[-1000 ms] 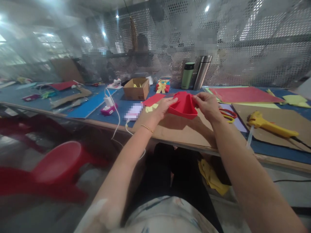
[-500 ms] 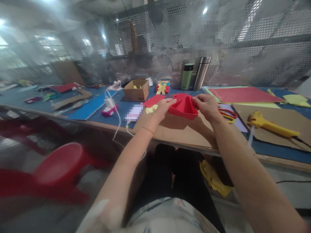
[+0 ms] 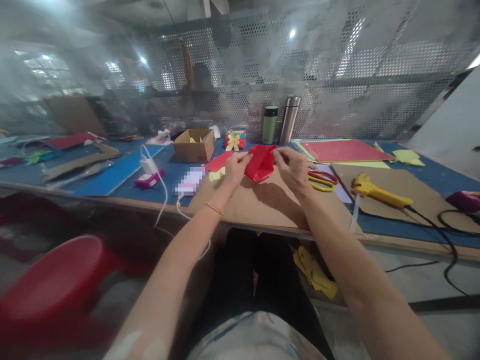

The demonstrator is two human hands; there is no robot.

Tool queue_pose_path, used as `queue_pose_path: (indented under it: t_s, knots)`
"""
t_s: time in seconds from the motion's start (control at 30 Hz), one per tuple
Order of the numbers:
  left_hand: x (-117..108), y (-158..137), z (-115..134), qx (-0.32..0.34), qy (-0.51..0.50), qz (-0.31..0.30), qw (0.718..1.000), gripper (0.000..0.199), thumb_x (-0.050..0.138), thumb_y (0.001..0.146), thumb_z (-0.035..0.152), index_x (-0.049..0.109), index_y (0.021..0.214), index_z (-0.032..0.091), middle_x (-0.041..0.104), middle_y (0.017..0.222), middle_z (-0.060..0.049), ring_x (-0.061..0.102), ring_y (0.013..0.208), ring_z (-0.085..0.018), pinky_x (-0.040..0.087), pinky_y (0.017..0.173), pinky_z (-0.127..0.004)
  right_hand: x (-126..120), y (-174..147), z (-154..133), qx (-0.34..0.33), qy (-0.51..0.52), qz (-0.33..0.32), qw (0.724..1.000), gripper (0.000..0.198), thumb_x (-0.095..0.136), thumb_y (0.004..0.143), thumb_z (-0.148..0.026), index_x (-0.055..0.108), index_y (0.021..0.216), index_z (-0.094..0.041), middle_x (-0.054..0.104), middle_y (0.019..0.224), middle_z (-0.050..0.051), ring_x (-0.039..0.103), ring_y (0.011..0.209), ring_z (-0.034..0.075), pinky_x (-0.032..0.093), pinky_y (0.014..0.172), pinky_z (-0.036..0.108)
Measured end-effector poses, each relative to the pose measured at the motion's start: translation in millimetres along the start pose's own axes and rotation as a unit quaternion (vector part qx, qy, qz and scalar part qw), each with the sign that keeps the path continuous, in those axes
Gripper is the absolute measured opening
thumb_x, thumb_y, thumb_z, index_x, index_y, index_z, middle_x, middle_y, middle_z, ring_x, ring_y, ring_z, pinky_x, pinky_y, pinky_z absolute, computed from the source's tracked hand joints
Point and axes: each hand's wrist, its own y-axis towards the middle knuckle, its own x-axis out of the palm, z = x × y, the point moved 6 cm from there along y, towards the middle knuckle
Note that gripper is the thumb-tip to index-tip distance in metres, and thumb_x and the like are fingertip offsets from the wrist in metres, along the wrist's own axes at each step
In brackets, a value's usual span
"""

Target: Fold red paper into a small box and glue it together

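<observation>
Between your 2 hands: a folded red paper piece (image 3: pixel 260 162), held up over the brown cardboard sheet (image 3: pixel 262 205) at the table's near edge, its shadow falling on the board.
Left hand: your left hand (image 3: pixel 236 170) pinches the piece's left edge between thumb and fingers; a gold bracelet (image 3: pixel 213 207) circles that wrist.
Right hand: your right hand (image 3: pixel 292 167) pinches the upper right edge with the fingertips.
Left of the piece: a flat red sheet (image 3: pixel 218 162), with yellow slips (image 3: pixel 216 175) just before it; farther left, a white plug (image 3: pixel 148 162) at a purple box (image 3: pixel 149 179).
Right of your right hand: red and yellow handle loops (image 3: pixel 322 176), then a yellow glue gun (image 3: pixel 378 192) on a second cardboard piece (image 3: pixel 397 182).
Behind the piece: a small box with a yellow bow (image 3: pixel 235 141), an open carton (image 3: pixel 195 150) to its left, and 2 upright bottles, 1 green (image 3: pixel 269 127) and 1 steel (image 3: pixel 290 122).
Floor, to your left: a red stool (image 3: pixel 56 280), blurred.
</observation>
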Motion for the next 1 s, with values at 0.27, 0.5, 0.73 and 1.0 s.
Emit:
queue_pose_path:
  t_s: [0.27,0.5,0.73,1.0]
  knots:
    - [12,-11,10,0.072,0.039,-0.098,0.992,0.027,0.069,0.095,0.03,0.076,0.071,0.021,0.065,0.073,-0.002,0.059,0.081,-0.019,0.049,0.084,-0.033,14,3,7,0.063,0.098,-0.032,0.993,0.022,0.07,0.082,-0.044,0.069,0.084,-0.022,0.069,0.078,0.004,0.061,0.073,0.02,0.049,0.072,0.033]
    - [9,-16,19,0.048,-0.027,-0.08,0.995,0.012,0.074,0.09,0.026,0.082,0.096,0.02,0.081,0.106,-0.008,0.07,0.1,-0.02,0.053,0.097,-0.036,18,0,3,0.054,0.109,-0.043,0.992,0.011,0.067,0.08,-0.032,0.069,0.083,-0.021,0.07,0.076,0.002,0.059,0.072,0.018,0.049,0.072,0.033]
    - [7,-12,18,0.045,-0.034,-0.065,0.996,0.009,0.074,0.09,0.021,0.082,0.085,0.02,0.081,0.094,-0.007,0.071,0.095,-0.02,0.054,0.095,-0.036,18,-1,-1,0.033,0.127,-0.068,0.989,0.014,0.067,0.079,-0.033,0.071,0.085,-0.021,0.073,0.082,0.004,0.064,0.078,0.02,0.052,0.076,0.034]
    - [5,-8,9,0.066,-0.043,-0.054,0.995,0.012,0.077,0.089,0.02,0.083,0.079,0.021,0.08,0.085,-0.004,0.07,0.086,-0.019,0.056,0.087,-0.034,20,0,1,-0.005,0.13,-0.06,0.99,0.011,0.07,0.077,-0.029,0.076,0.083,-0.022,0.077,0.08,0.003,0.067,0.075,0.02,0.055,0.074,0.033]
